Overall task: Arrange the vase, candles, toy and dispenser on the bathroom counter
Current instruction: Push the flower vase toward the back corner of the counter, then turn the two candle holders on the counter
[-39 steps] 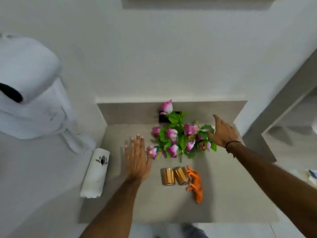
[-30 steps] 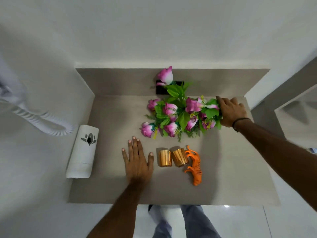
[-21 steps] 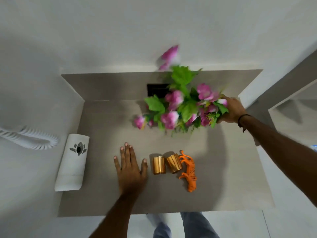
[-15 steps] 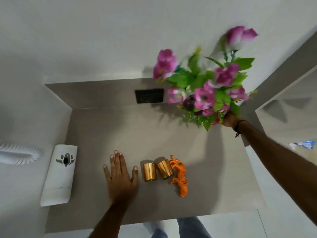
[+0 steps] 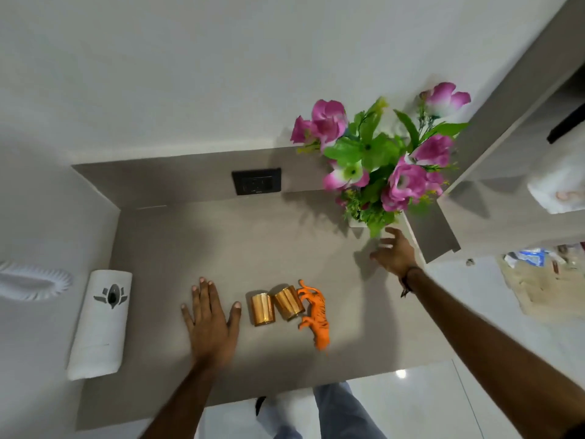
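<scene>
The vase of pink flowers (image 5: 378, 160) stands upright at the back right corner of the grey counter (image 5: 196, 242). Its white rim shows just under the leaves. My right hand (image 5: 392, 251) hovers just in front of it, fingers apart, holding nothing. My left hand (image 5: 210, 321) lies flat on the counter, left of two gold candles (image 5: 275, 307) that lie on their sides. An orange toy tiger (image 5: 315, 313) lies right of the candles. The white dispenser (image 5: 99, 321) lies on its back at the counter's left edge.
A black wall socket (image 5: 256, 185) sits in the back splash. A coiled white cord (image 5: 31, 282) hangs at the far left. A grey partition (image 5: 433, 229) borders the counter on the right, with a shelf and a folded towel (image 5: 560, 188) beyond it.
My right hand lifted the lying vase, stood it upright at the back right corner and let go. My left hand stayed flat on the counter.
</scene>
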`<control>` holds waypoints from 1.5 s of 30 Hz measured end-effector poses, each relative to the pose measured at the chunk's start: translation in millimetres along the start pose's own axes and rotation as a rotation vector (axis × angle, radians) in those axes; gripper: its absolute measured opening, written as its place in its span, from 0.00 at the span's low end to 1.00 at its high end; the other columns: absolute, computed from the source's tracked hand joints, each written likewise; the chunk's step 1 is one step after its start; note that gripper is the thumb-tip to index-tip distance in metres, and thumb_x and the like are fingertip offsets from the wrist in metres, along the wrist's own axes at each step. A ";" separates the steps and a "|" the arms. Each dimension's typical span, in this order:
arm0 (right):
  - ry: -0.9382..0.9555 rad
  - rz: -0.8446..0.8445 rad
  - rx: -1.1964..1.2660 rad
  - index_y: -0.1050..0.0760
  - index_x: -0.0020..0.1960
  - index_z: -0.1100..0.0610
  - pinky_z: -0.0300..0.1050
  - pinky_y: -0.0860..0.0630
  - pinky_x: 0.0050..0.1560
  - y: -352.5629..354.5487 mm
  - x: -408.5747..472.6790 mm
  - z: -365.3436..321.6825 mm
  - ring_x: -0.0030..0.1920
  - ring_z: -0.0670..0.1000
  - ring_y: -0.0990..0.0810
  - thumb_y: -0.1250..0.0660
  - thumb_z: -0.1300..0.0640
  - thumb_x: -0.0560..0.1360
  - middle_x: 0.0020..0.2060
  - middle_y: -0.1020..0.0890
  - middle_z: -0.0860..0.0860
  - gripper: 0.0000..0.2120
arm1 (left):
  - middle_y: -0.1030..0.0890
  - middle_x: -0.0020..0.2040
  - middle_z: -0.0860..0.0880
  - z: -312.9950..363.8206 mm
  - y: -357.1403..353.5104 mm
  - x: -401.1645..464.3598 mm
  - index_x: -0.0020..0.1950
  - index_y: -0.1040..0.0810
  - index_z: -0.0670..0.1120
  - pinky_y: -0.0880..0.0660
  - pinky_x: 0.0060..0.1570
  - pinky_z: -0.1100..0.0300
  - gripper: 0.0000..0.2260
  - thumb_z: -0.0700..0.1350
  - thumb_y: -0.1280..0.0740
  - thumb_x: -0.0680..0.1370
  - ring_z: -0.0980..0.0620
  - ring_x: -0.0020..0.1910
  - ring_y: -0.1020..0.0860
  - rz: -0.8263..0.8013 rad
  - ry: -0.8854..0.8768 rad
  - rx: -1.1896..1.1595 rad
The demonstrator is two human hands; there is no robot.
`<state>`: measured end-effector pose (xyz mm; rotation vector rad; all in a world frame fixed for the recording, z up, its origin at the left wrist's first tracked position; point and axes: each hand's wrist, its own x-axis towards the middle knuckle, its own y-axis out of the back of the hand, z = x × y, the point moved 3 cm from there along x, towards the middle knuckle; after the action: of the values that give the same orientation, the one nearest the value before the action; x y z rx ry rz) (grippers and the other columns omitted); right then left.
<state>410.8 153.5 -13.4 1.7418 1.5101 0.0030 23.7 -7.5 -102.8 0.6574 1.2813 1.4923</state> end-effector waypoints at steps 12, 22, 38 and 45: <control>0.431 -0.355 -0.768 0.23 0.62 0.56 0.47 0.25 0.58 -144.9 -99.0 -51.7 0.60 0.57 0.22 0.26 0.44 0.68 0.59 0.18 0.55 0.27 | 0.13 0.51 0.45 62.1 53.7 0.1 0.53 0.16 0.44 0.21 0.49 0.54 0.25 0.66 0.30 0.76 0.44 0.53 0.15 -0.287 0.100 -0.346; 0.336 -0.491 -0.927 0.27 0.41 0.53 0.38 0.31 0.31 -170.9 -76.6 -72.5 0.37 0.50 0.24 0.23 0.36 0.51 0.38 0.21 0.49 0.28 | 0.11 0.48 0.44 55.9 47.5 22.3 0.52 0.14 0.41 0.19 0.45 0.56 0.24 0.58 0.21 0.67 0.46 0.49 0.13 -0.408 0.309 -0.478; 0.413 -0.103 -0.284 0.24 0.54 0.54 0.48 0.20 0.50 -176.4 -32.5 -104.6 0.51 0.53 0.20 0.22 0.37 0.56 0.53 0.19 0.51 0.33 | 0.18 0.45 0.49 56.9 80.0 103.5 0.47 0.19 0.43 0.28 0.42 0.61 0.17 0.46 0.19 0.64 0.47 0.44 0.19 0.163 -0.038 -0.430; 0.413 -0.118 -0.280 0.28 0.62 0.54 0.49 0.22 0.53 -165.9 -36.2 -88.7 0.56 0.55 0.20 0.21 0.37 0.59 0.56 0.20 0.53 0.39 | 0.22 0.68 0.46 41.0 52.6 89.2 0.69 0.24 0.45 0.30 0.67 0.61 0.33 0.56 0.19 0.68 0.43 0.71 0.25 0.068 -0.021 -0.339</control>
<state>220.3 165.5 -29.7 1.4817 1.8044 0.5177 12.2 94.6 -60.0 0.4950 0.9652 1.7039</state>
